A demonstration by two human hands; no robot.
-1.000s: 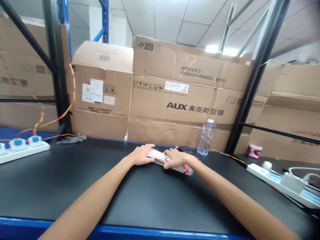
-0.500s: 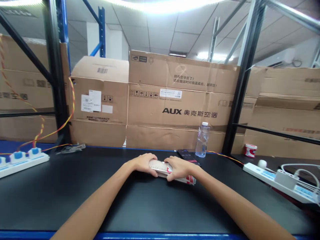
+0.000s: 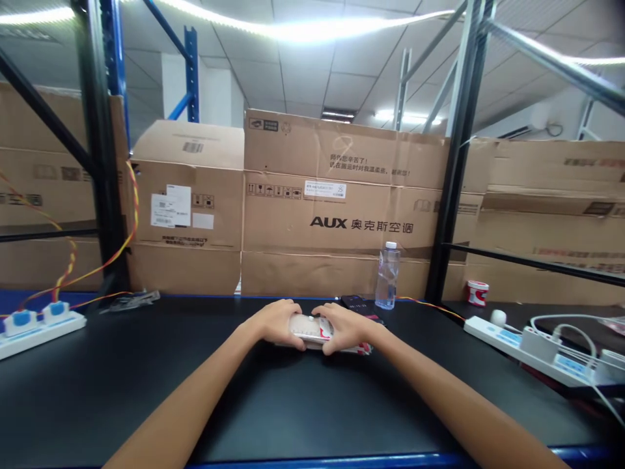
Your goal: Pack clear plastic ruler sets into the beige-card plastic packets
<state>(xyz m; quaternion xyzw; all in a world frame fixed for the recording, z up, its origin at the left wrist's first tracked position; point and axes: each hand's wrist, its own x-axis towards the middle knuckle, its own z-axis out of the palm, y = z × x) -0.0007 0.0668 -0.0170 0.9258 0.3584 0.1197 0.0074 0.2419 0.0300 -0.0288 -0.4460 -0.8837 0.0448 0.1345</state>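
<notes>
A flat, pale beige-and-white packet with red print (image 3: 308,326) lies across the middle of the black tabletop. It seems to rest on one or more similar flat packets, whose red-and-white edge shows at the right; how many is hidden. My left hand (image 3: 279,324) grips the left end, thumb at the near edge and fingers over the far side. My right hand (image 3: 347,327) holds the right part in the same way, its thumb close to the left one. A dark flat box (image 3: 355,302) sits just behind my right hand.
A clear water bottle (image 3: 387,277) stands beyond my right hand. Power strips lie at left (image 3: 43,329) and right (image 3: 517,345), with cables. A red-and-white tub (image 3: 477,293) is at the far right. Large cardboard boxes (image 3: 336,260) and black rack posts (image 3: 446,215) line the back.
The view has turned slightly, so the background sits farther left and a bit lower. The packet looks more level and its right end sticks out less from under my right hand. Both hands keep their grip.
</notes>
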